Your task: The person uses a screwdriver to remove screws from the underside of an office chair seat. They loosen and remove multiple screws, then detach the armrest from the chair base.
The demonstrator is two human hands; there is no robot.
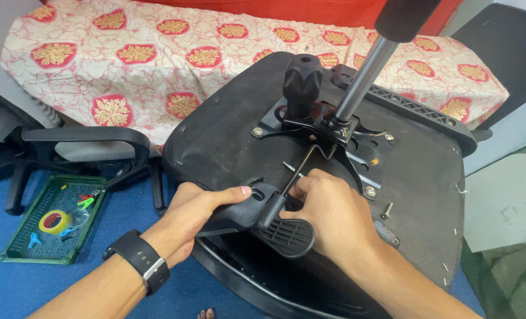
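Tools lay in a green tray [20,236] on the blue floor, close by so they were easy to grab. Next came the left hand [195,215], closed around a black armrest [239,212] to keep it steady on the upturned seat [227,118]. The right hand [328,207] was curled beside it, fingers pinching something small that I could not see. 1 loose screw [387,210] lay on the seat, just right of that hand.
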